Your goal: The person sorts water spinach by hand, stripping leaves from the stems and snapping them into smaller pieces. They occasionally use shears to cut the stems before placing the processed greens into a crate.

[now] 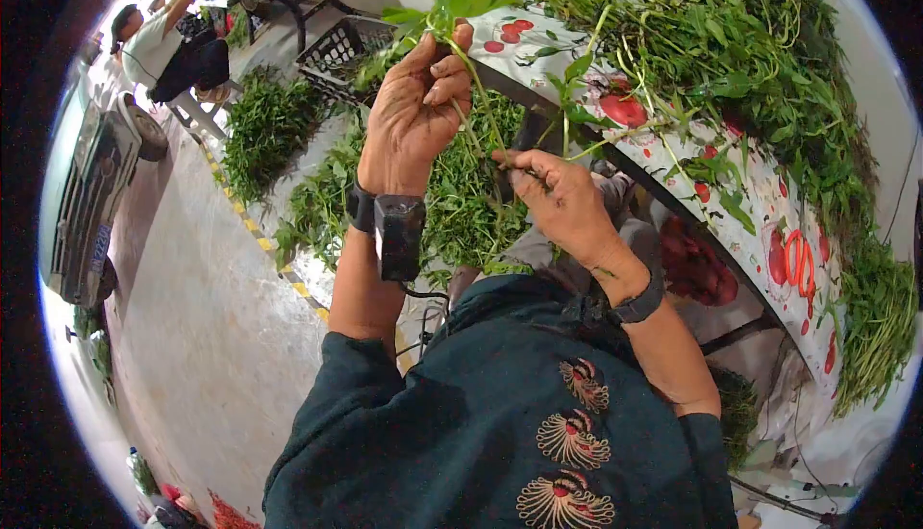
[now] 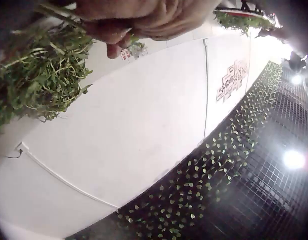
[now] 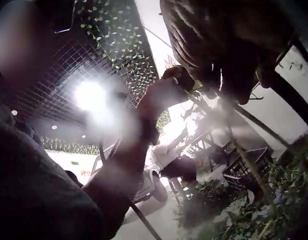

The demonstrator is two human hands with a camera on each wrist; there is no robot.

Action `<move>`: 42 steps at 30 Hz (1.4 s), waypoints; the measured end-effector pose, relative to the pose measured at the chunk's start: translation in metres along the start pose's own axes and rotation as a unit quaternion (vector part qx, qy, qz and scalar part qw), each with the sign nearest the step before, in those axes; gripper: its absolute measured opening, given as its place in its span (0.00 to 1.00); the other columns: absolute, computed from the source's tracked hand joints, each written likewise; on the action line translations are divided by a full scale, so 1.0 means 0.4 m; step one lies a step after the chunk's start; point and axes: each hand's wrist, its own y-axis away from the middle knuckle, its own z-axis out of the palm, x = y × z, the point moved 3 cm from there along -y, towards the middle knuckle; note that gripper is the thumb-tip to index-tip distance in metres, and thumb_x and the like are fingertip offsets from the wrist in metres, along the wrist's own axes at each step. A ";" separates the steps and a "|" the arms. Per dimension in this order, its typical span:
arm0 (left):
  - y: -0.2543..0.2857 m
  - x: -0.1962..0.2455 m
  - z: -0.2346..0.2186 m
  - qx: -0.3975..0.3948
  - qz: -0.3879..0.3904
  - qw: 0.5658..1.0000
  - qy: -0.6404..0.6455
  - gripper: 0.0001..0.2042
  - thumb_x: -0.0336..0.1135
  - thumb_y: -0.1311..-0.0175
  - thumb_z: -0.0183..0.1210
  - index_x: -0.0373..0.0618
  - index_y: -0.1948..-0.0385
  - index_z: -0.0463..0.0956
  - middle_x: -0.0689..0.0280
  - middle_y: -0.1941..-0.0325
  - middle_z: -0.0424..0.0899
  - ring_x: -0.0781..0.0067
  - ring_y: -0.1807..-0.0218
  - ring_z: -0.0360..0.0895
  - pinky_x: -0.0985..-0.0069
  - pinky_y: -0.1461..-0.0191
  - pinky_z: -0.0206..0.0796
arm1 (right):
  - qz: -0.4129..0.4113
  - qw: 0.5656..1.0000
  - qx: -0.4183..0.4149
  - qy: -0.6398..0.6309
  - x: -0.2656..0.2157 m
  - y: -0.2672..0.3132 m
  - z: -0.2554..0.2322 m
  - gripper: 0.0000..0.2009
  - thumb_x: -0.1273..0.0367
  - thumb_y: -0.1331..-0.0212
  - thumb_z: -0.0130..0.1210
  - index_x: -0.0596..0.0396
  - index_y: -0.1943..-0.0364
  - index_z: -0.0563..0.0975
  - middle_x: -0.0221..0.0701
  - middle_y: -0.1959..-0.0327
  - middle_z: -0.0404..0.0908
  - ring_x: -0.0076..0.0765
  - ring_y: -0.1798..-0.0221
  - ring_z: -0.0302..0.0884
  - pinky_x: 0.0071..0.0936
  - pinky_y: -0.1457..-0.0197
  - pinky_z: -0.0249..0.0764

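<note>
My left hand [image 1: 415,111], raised near the table's edge, grips leafy green stems [image 1: 466,0] with its fingers curled; the leaves stand out above the fingertips. Lower and to the right, my right hand [image 1: 567,204] pinches the lower ends of the stems between thumb and fingers. Thin stems run from one hand to the other. In the left wrist view the left hand [image 2: 144,20] shows at the top, with stems at its left. The right wrist view is dark and blurred, with the right hand [image 3: 219,45] large at the top and stems below it.
A heap of greens [image 1: 750,38] covers much of the patterned table [image 1: 625,111]; orange scissors [image 1: 800,264] lie at its right part. More greens [image 1: 269,130] and a black crate [image 1: 336,53] are on the floor. A person [image 1: 154,48] sits at upper left, near a vehicle [image 1: 91,202].
</note>
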 end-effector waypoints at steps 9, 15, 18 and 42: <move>0.028 -0.015 0.027 0.046 0.124 0.932 -0.338 0.19 0.41 0.30 0.43 0.35 0.47 0.66 0.63 0.61 0.79 0.79 0.64 0.70 0.80 0.60 0.64 | 0.071 0.954 -0.074 -0.281 0.003 0.016 0.014 0.13 0.62 0.35 0.48 0.60 0.61 0.75 0.23 0.77 0.73 0.16 0.76 0.66 0.18 0.71 0.64; 0.096 -0.049 0.035 0.020 0.062 0.868 -0.493 0.16 0.43 0.30 0.43 0.39 0.53 0.70 0.64 0.62 0.79 0.75 0.57 0.73 0.76 0.52 0.64 | -0.037 0.998 0.055 0.004 -0.025 0.015 0.004 0.07 0.69 0.41 0.55 0.58 0.64 0.76 0.32 0.78 0.75 0.25 0.76 0.70 0.23 0.70 0.67; 0.092 -0.063 0.018 0.078 0.108 0.943 -0.305 0.10 0.40 0.30 0.43 0.45 0.67 0.69 0.72 0.77 0.69 0.78 0.72 0.68 0.80 0.64 0.63 | 0.015 0.999 0.040 -0.031 -0.011 0.023 0.013 0.09 0.69 0.42 0.55 0.58 0.61 0.76 0.37 0.77 0.75 0.29 0.76 0.71 0.26 0.69 0.68; 0.105 0.029 -0.034 0.127 0.205 0.956 -0.169 0.17 0.45 0.30 0.42 0.49 0.79 0.63 0.76 0.89 0.52 0.84 0.87 0.44 0.83 0.86 0.38 | 0.109 0.912 0.308 0.248 -0.121 0.389 -0.591 0.09 0.71 0.44 0.57 0.60 0.61 0.78 0.31 0.68 0.80 0.17 0.69 0.73 0.17 0.65 0.70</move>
